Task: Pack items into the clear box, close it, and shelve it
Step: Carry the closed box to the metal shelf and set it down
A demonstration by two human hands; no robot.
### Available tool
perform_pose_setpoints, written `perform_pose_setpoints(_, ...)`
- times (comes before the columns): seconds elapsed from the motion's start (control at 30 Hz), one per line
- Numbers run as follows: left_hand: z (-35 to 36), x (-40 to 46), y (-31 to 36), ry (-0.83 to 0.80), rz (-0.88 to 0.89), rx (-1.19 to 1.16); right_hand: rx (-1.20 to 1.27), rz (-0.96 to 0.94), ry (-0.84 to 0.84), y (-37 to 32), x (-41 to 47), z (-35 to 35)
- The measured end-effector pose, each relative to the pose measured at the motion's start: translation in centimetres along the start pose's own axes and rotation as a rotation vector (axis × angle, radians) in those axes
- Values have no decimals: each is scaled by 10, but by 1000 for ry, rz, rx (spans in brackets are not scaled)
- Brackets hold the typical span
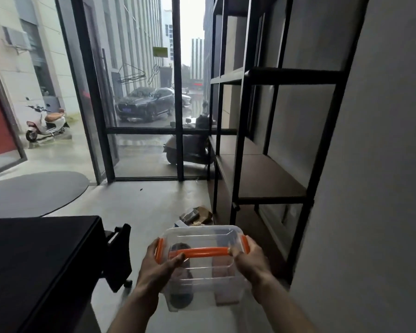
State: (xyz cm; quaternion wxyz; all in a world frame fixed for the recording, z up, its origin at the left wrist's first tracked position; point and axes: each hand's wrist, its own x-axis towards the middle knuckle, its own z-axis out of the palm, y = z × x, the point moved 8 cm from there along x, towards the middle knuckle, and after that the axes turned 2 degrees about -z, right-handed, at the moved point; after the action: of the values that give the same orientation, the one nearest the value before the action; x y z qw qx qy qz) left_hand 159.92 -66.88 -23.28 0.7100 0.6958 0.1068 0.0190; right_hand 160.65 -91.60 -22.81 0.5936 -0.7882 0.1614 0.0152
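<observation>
I carry the clear box (202, 280) in mid-air, low in the centre of the head view. Its lid is on, with orange side clips and an orange handle (198, 251) lying across the top. My left hand (159, 265) grips the box's left end over the orange clip. At the right end, my right hand (249, 259) holds the other clip. Dark and brownish items show dimly through the plastic. The black metal shelf unit (269, 179) stands just ahead on the right, with a bare brown shelf board at about knee height.
A black table (34, 260) fills the lower left, with a black chair (119, 255) beside it. Cardboard scraps (197, 215) lie on the grey floor by the shelf's foot. A grey wall (382, 164) runs along the right. Glass doors (144, 104) stand ahead, and a dark oval mat (31, 191) lies left.
</observation>
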Motion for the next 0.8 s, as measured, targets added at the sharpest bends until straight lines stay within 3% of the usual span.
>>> perform_pose_setpoints(0.3,1,265,38,126,20,26,-93,-113,-88,-106,265,89)
perform_pose_setpoints(0.53,-17,513,54,145,18,16,-49,-98,-92,-175,473,191)
perform_pose_setpoints(0.8,17,786,110,25,7,79,67,-20,-50,-255,706,244)
